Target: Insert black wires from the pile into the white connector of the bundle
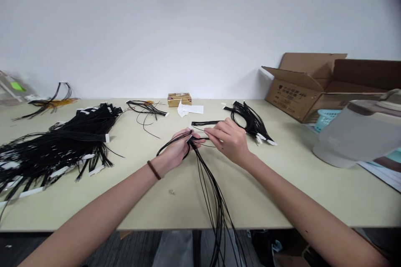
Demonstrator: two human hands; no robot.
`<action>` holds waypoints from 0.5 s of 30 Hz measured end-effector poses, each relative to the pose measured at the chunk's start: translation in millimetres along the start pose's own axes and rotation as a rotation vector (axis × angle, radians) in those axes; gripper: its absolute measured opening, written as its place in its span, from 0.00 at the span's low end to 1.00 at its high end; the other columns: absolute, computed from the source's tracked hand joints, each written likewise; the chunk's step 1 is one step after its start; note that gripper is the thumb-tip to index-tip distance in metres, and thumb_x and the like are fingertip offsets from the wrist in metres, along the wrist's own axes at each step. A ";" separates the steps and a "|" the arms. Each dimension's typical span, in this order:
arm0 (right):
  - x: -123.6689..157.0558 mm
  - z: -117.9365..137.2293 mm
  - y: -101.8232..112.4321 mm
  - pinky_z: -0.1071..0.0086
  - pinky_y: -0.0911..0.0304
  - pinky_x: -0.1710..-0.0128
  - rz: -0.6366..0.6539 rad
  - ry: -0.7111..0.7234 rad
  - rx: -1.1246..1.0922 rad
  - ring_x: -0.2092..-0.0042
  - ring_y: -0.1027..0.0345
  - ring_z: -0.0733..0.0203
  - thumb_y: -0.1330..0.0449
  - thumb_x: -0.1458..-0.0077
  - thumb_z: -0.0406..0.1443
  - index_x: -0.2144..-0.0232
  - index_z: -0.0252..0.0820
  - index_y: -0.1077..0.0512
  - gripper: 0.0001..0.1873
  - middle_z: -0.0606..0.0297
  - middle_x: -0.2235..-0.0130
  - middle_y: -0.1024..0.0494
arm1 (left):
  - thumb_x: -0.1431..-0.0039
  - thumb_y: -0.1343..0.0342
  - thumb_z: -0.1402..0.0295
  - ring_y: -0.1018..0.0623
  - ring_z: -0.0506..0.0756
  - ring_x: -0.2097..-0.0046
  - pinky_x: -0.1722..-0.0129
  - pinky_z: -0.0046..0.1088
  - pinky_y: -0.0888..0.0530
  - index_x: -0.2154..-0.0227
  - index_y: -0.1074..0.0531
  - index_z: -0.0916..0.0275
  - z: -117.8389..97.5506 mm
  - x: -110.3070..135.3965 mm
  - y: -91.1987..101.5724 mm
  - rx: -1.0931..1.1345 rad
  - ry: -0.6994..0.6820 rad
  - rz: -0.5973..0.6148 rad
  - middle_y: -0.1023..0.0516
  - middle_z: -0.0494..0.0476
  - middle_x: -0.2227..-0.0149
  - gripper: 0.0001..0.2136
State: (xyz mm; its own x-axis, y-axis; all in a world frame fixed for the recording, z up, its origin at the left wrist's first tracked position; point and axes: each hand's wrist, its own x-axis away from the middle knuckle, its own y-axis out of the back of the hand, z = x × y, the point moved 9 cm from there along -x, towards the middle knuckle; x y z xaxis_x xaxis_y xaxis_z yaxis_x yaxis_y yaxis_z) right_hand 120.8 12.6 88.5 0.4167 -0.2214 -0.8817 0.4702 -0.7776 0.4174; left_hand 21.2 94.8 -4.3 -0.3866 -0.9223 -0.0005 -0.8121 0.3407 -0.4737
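Near the middle of the table, my left hand (177,150) is closed around a black wire harness (209,175) close to its white connector (191,127). The harness's long loose wires hang over the table's front edge. To its right, my right hand (230,139) pinches a thin black wire (199,129) between thumb and forefinger, a short way from the connector. More black wires run from the connector back behind my right fingers. The exact grip inside my left palm is hidden.
A big pile of black harnesses (72,137) lies at left, a smaller bundle (250,121) at right. A gold tissue box (179,99) stands by the wall. An open cardboard box (294,96), a teal basket (326,120) and a grey jug (354,133) occupy the right side.
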 end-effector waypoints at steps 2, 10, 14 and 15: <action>-0.2 -0.1 1.2 0.72 0.48 0.74 -0.015 0.006 -0.005 0.72 0.46 0.66 0.43 0.48 0.31 0.70 0.43 0.28 0.04 0.68 0.77 0.30 | 0.48 0.46 0.72 0.23 0.54 0.67 0.67 0.29 0.30 0.72 0.33 0.65 0.0 0.1 -0.1 -0.001 0.001 0.005 0.27 0.54 0.71 0.03; -0.1 -2.3 0.4 0.72 0.47 0.73 -0.002 -0.010 -0.009 0.72 0.46 0.66 0.44 0.47 0.32 0.70 0.43 0.28 0.05 0.68 0.76 0.30 | 0.49 0.45 0.72 0.22 0.54 0.67 0.68 0.27 0.30 0.73 0.34 0.65 -0.7 0.8 -1.5 0.003 0.010 0.006 0.27 0.53 0.72 0.03; -0.4 -4.1 0.2 0.72 0.48 0.73 0.003 -0.021 -0.003 0.72 0.47 0.66 0.44 0.47 0.32 0.71 0.43 0.29 0.05 0.68 0.76 0.30 | 0.48 0.46 0.73 0.22 0.55 0.66 0.68 0.27 0.30 0.73 0.34 0.65 -2.1 1.0 -1.0 0.002 0.014 -0.003 0.28 0.53 0.72 0.02; -0.5 -4.8 -0.4 0.72 0.48 0.73 0.010 -0.026 -0.005 0.72 0.46 0.65 0.45 0.47 0.32 0.72 0.43 0.29 0.06 0.68 0.76 0.30 | 0.48 0.46 0.72 0.22 0.55 0.66 0.68 0.27 0.30 0.73 0.34 0.65 -2.5 1.3 -1.6 0.002 0.015 0.000 0.28 0.53 0.72 0.02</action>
State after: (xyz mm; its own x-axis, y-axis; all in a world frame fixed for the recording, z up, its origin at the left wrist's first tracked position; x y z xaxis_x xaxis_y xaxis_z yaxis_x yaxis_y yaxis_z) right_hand 124.2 15.9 89.8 0.4008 -0.2441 -0.8830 0.4701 -0.7725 0.4269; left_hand 20.9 93.5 -1.4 -0.3927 -0.9196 0.0127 -0.8114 0.3399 -0.4754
